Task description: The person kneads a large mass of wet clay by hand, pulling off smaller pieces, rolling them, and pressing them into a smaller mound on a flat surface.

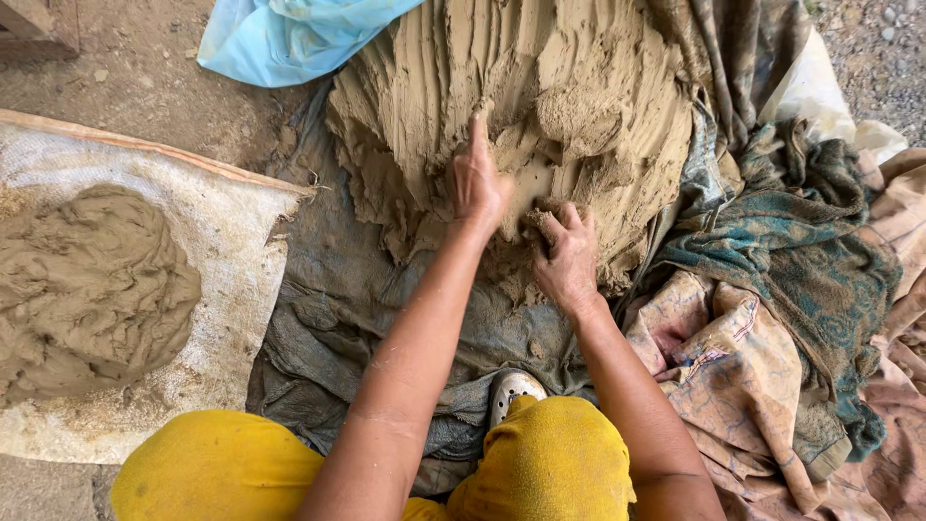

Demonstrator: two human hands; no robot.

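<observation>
Looking down from the head view, a big mound of wet clay [540,106] lies on grey cloth [328,328] spread over the ground, its surface scored with long finger grooves. The left hand [477,183] rests flat against the mound's front face, fingers straight and held together, the tips pointing up into the clay and touching it. The right hand [567,256] sits just beside it, lower on the mound's near edge, with its fingers curled tight around a small lump of clay [542,224]; the lump pokes out above the knuckles and still touches the mound. Both forearms run up from the bottom of the picture, between two knees in yellow trousers [550,463], and a white shoe [511,391] shows between them on the grey cloth. To the left, well apart from the hands, a second flatter heap of clay [87,280] lies on a white sack [231,251]. To the right of the mound are crumpled patterned cloths [772,289], and a light blue plastic sheet [280,39] lies at the top, touching the mound's upper left edge.
</observation>
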